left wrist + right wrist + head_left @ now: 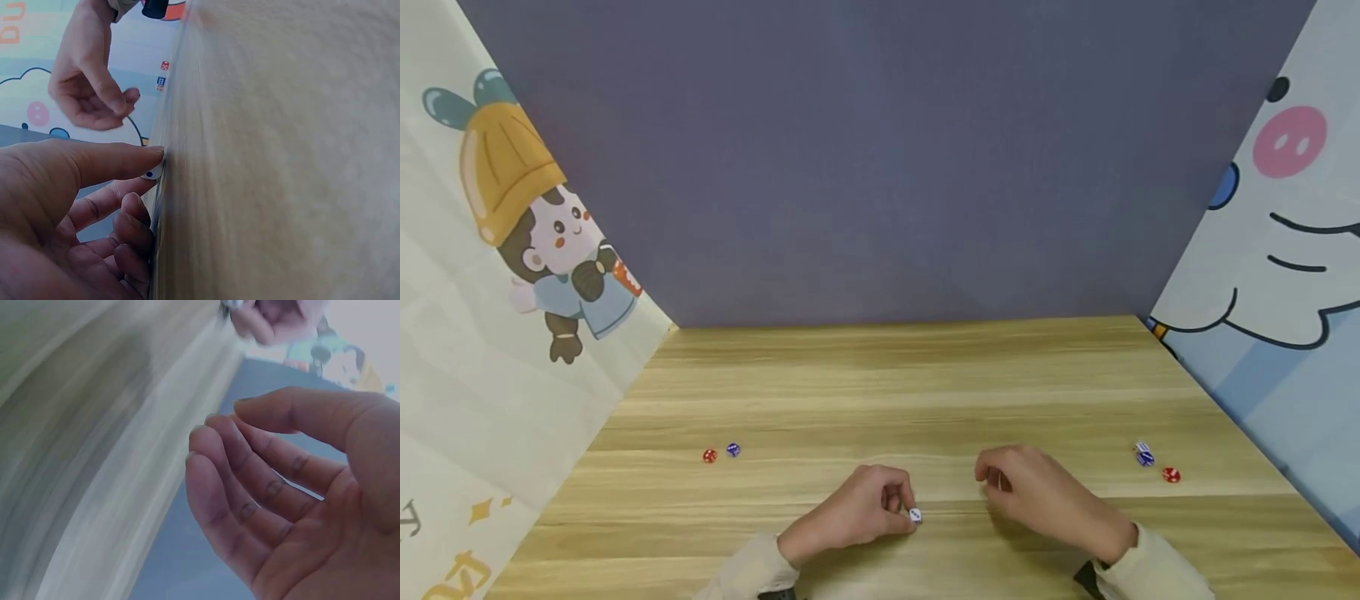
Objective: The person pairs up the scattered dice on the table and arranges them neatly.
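Note:
Near the front middle of the table, my left hand (863, 510) pinches a small white die (915, 516) between thumb and index finger, low at the wood surface. In the left wrist view the white die (150, 174) shows a blue pip and is mostly covered by the thumb. My right hand (1037, 493) is held to the right of it, over the table. Its fingers are loosely bent with nothing between them, and in the right wrist view the palm of the right hand (294, 506) is bare.
On the left of the table (895, 383) lie a red die (710, 456) and a blue die (733, 450). Toward the right, another white die (1142, 447) touches or nearly touches a blue die (1145, 459), with a red die (1172, 475) beside them. A grey panel (887, 167) stands behind.

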`<state>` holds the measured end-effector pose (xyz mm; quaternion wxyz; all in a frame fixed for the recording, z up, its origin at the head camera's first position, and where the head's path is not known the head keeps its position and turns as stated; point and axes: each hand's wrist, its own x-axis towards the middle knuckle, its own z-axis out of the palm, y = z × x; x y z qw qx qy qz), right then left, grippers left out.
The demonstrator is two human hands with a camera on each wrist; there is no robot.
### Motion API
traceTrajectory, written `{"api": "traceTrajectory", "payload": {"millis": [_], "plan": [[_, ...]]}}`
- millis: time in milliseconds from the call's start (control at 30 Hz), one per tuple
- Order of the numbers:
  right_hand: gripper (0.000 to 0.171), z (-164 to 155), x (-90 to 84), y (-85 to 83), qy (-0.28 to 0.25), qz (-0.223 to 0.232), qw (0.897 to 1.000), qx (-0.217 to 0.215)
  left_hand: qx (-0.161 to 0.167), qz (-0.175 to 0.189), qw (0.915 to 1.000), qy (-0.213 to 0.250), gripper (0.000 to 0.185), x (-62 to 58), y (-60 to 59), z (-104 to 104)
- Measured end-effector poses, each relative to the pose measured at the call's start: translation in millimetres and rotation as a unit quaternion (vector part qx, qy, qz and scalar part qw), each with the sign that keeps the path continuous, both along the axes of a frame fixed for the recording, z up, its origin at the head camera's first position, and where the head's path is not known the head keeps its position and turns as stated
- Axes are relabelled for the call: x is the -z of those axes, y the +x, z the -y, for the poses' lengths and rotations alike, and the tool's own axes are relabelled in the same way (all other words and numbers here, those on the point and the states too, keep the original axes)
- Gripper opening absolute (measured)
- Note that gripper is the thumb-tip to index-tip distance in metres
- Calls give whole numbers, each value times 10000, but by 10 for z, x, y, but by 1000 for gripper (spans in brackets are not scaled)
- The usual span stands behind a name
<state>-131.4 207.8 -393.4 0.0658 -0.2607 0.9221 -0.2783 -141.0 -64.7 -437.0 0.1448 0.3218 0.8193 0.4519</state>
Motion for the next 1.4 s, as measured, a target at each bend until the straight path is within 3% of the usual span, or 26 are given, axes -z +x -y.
{"api": "traceTrajectory", "payload": {"millis": [167,300,500,633,867,933,1033,1267,1400], "plan": [[10,-275,8,16,-142,99,9982,577,23,30,10000,-34,15,3,-13,7],[12,-481,30,-8,106,-238,9949,975,42,97,9999,-25,15,6,-19,8],[15,-884,18,-86,639,-797,9803,1689,23,90,10000,-23,14,5,-18,1],[20,-1207,64,-114,965,-1310,9626,2168,15,36,10000,-14,15,5,-23,-7],[32,-1562,229,-141,1349,-2278,9187,2930,43,80,10000,-6,15,17,-32,-5],[31,-1615,265,-145,1334,-2377,9136,3018,54,138,9999,15,15,18,-30,-4],[30,-1675,285,-131,1327,-2141,9178,3069,76,224,9997,45,14,14,-21,-4],[32,-1756,255,-145,1239,-669,9473,2876,88,252,9996,39,14,-9,0,-3],[20,-1757,257,-176,1204,-478,9539,2707,32,211,9998,22,14,-23,1,0]]}}
